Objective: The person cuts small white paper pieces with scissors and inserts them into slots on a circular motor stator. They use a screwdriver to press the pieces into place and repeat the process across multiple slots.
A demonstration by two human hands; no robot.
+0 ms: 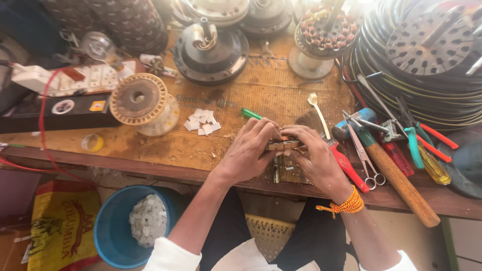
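— How does the small flat tan-and-copper piece (282,145) lie?
— Long axis three to nine o'clock, at the wooden bench's (201,145) near edge.
— And the hands?
— Left hand (248,150) and right hand (314,155) both pinch it, knuckles up, wrists toward six.

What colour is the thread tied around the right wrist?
Orange, with some yellow, knotted on the right wrist thread; the head view, the only one, shows it clearly.

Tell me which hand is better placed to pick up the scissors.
Right, probably. The right hand lies closer to the scissors, which rest just beside it on the workbench. The left hand is on the far side of the small wound part both grip.
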